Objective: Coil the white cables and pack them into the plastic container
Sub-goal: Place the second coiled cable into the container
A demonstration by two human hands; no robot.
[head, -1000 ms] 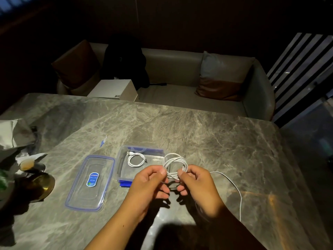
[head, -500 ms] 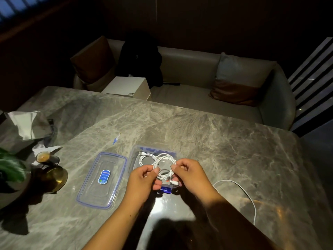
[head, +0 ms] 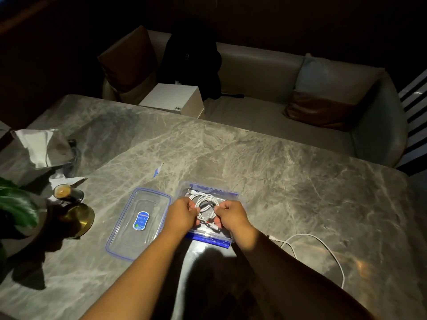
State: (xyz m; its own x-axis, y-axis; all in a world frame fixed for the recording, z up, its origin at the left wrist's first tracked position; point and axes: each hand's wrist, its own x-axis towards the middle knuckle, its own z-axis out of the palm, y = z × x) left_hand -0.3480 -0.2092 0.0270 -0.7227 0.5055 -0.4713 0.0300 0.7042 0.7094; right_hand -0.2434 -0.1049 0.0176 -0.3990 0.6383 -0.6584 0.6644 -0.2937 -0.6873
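Note:
A clear plastic container [head: 233, 197] with blue rim clips sits on the marble table. My left hand [head: 182, 214] and my right hand [head: 231, 214] both grip a coiled white cable [head: 206, 205] and hold it low inside the container. Another small coiled cable [head: 193, 192] lies at the container's far left corner. A third white cable [head: 323, 247] lies loose and uncoiled on the table to the right of my right arm.
The container's lid [head: 138, 224] with a blue sticker lies just left of the container. Further left stand a brass-based cup [head: 69, 204], crumpled tissues [head: 39, 146] and a plant leaf [head: 16, 204]. A sofa with a white box [head: 173, 100] stands beyond the table.
Both hands have carried the coiled cable forward and down, from above the table in front of the container into the container.

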